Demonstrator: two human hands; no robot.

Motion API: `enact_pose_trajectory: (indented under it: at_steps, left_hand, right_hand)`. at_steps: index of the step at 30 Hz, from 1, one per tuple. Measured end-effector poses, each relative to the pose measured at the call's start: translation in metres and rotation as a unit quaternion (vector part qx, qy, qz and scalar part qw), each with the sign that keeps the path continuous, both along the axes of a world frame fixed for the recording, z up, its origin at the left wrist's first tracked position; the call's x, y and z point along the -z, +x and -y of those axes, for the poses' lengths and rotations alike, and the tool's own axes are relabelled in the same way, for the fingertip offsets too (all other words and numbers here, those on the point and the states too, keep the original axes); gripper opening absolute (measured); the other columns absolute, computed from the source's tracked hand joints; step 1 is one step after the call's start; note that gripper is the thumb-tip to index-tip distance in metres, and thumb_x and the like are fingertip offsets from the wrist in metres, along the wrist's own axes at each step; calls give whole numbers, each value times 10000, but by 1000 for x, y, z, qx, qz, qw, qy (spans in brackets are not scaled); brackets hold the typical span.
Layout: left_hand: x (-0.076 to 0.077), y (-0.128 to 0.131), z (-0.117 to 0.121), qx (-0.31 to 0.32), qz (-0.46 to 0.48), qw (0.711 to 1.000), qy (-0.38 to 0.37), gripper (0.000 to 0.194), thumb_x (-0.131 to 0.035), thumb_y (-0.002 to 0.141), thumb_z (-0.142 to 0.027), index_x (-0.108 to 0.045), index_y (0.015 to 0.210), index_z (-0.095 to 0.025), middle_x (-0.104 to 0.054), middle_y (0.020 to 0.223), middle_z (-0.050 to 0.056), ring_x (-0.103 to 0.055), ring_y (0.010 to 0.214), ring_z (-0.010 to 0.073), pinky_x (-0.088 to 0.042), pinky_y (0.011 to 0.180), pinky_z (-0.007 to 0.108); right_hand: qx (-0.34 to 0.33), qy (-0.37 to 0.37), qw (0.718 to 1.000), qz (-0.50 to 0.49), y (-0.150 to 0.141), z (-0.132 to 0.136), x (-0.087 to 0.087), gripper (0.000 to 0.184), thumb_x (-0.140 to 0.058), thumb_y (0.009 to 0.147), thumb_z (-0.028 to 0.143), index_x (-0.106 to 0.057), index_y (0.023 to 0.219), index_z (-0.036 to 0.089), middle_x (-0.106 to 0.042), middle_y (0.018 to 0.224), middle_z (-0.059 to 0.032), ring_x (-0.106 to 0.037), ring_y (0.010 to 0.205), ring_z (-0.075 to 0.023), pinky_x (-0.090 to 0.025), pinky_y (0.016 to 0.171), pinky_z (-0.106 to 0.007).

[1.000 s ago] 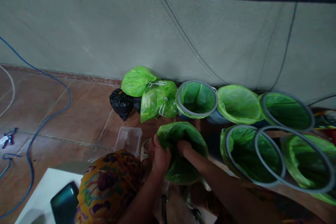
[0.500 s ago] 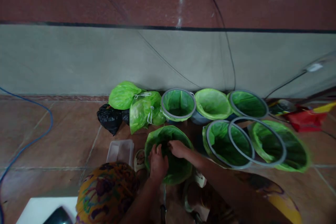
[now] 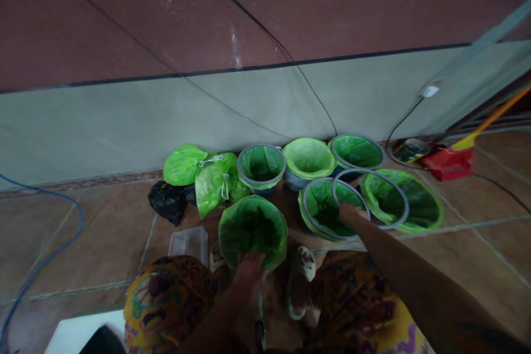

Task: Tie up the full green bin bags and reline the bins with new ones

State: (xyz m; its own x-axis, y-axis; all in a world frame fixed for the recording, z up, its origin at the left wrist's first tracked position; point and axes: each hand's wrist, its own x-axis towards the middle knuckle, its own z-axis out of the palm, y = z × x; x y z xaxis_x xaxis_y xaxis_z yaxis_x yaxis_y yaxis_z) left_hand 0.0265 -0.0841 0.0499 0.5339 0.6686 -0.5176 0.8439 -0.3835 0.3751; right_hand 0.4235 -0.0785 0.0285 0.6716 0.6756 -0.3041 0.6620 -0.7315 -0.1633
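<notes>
Head view: an open green bag (image 3: 253, 235) stands on the tiled floor (image 3: 112, 232) right in front of me, held round by its rim. My left hand (image 3: 249, 271) touches the near edge of that bag, though I cannot tell whether it is clenched on the plastic or only resting there. My right hand (image 3: 352, 213) reaches out to the right of the bag and lies against a grey hoop (image 3: 350, 174) lined with green plastic; I cannot tell whether it grips anything.

Behind the bag stand a blue bucket (image 3: 261, 168) lined in green and two more lined rings. Left of the bag are a clear plastic tub (image 3: 189, 244), two tied green bags (image 3: 211, 185) and a black bag (image 3: 166, 203). Just right of the bag is a sandal (image 3: 301, 282), and patterned cloth (image 3: 166, 301) lies left of it.
</notes>
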Motion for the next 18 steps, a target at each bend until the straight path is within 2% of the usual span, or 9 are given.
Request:
enact_pose_trajectory:
  at_steps: [3,6,9,11,12,13,15,17,18]
  left_hand:
    - [4,3,10,31,-41,999,-2,390,-494,879,-224,-634,1242,-205,-663,1268,122,-538,1259,294,-225,1168,548]
    - [11,3,16,15,-40,999,7,387,-458,879,-174,-650,1215,-183,-678,1227,140,-560,1232,306,-210,1166,576]
    - [12,3,15,-80,46,995,24,394,-517,862,-229,-636,1235,-184,-649,1282,155,-540,1260,332,-206,1164,583]
    - [7,5,7,-195,150,969,3,380,-546,863,-296,-638,1210,-173,-640,1293,171,-551,1252,330,-282,1142,531]
    - [1,7,0,-265,210,941,-24,362,-536,877,-342,-647,1171,-163,-649,1273,180,-575,1222,320,-345,1107,493]
    - [-6,8,-8,-334,276,899,-66,360,-512,896,-398,-652,1126,-158,-663,1240,184,-611,1168,303,-413,1050,452]
    - [-24,8,-28,-478,377,777,-160,462,-373,948,-513,-633,1074,-152,-699,1128,176,-676,1007,268,-509,888,415]
    - [-42,4,-48,-552,462,652,-238,519,-325,947,-590,-579,1136,-178,-714,1038,127,-697,842,219,-538,741,369]
    - [-49,1,-56,-568,492,613,-243,463,-392,937,-570,-571,1113,-181,-717,959,97,-688,754,187,-534,694,335]
  right_hand:
    - [-28,-69,997,27,-2,12,1,223,-528,825,3,-731,860,88,-715,949,-249,-688,994,-333,-464,840,-481]
    - [-68,-63,991,92,-13,13,-26,322,-412,910,34,-704,1025,107,-712,953,-213,-688,952,-297,-451,818,-447]
    - [-158,1,979,127,-45,11,-66,399,-313,952,46,-643,1170,96,-701,962,-184,-663,953,-265,-426,814,-409]
    - [-242,29,962,124,-83,13,-87,374,-343,956,65,-647,1169,115,-701,956,-167,-638,963,-257,-417,827,-387]
    - [-299,42,947,111,-105,15,-94,353,-368,956,82,-657,1152,132,-706,942,-156,-628,965,-259,-416,834,-382]
    - [-350,55,930,98,-129,19,-98,339,-393,947,85,-660,1145,151,-708,953,-140,-617,977,-264,-417,837,-380]
    - [-432,66,897,68,-177,28,-100,371,-419,908,44,-652,1164,179,-713,1000,-106,-602,1002,-258,-425,838,-365]
    - [-474,59,878,35,-218,38,-97,377,-416,893,29,-662,1122,201,-715,1012,-85,-605,994,-234,-431,855,-350]
    - [-496,59,866,13,-234,43,-95,364,-420,892,35,-664,1104,203,-714,1014,-77,-605,1000,-229,-434,862,-344]
